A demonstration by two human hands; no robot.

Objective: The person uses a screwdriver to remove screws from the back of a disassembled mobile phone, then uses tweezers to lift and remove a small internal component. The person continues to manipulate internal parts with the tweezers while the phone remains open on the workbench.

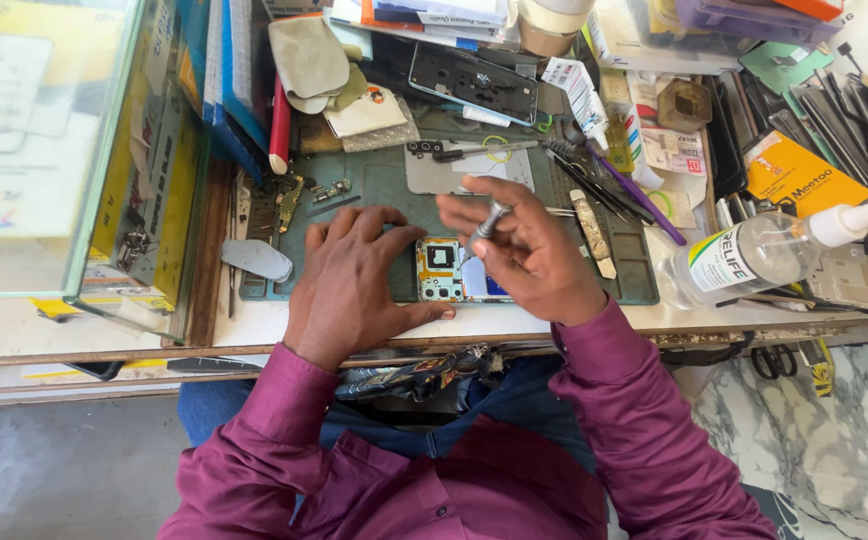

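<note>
Green repair mat (394, 185) as the landmark: opened smartphone (441, 270) lying back-up at its near edge, internals exposed. Left hand (354, 280) spread flat just left of the phone, released, fingertips and thumb steadying the frame, gripping nothing. Right hand (529, 250) closed in a pinch on a small metal screwdriver (482, 228), tip down over the phone's upper right corner. Risks, as judgement: tip slipping out of a screw head and gouging the exposed board, from angled pressure or the phone sliding toward the mat's front edge; tiny screws rolling off into the clutter. Loose circuit board (288, 200) and small parts at the mat's left side, removed back cover (469, 165) at its far side, tweezers and purple-handled tool (644, 195) at its right: easy to knock with a wrist. Clear spray bottle (764, 252) lying right of the mat, possibly liquid inside, hard to tell; a leak toward bare electronics a further hazard.
</note>
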